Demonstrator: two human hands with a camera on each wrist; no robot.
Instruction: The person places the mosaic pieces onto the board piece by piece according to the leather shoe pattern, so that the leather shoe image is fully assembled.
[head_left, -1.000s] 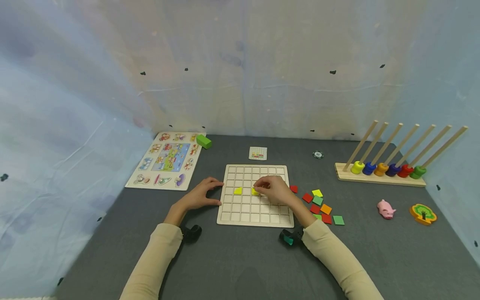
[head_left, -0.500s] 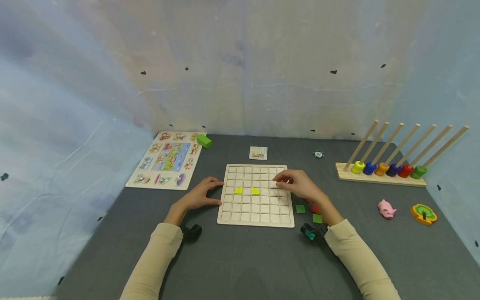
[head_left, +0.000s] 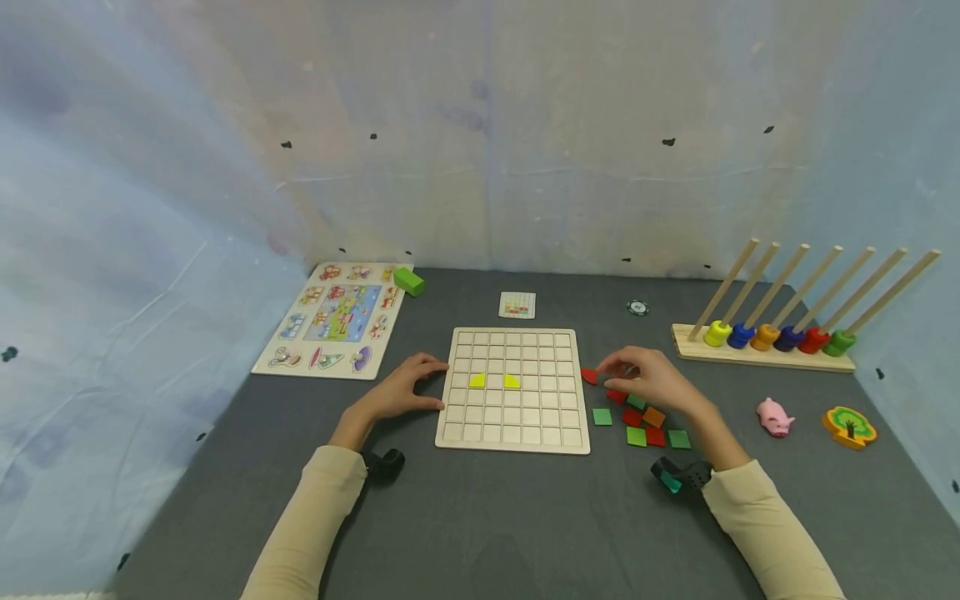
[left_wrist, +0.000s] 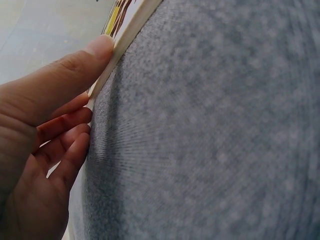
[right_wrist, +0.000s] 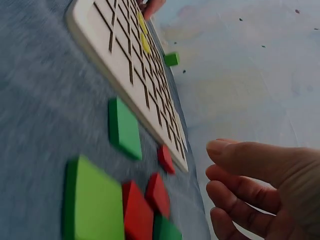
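A pale wooden grid board lies in front of me, with a yellow piece and a second yellow piece in two of its squares. My left hand touches the board's left edge, thumb and fingers spread apart. Thumb and fingertips meet that rim in the left wrist view. Over the loose tiles right of the board is my right hand, fingers loosely bent and nothing visible between them. Beneath and near it lie a red tile, a green tile, an orange tile and several others, some partly hidden.
A pattern card lies behind the board. A picture puzzle with a green block is at the back left. On the right are a peg stand, poker chip, toy pig and tree piece.
My right hand has moved right, off the second yellow piece, past the board's edge to above the loose tiles. That piece stays in its square. The left hand has not moved.
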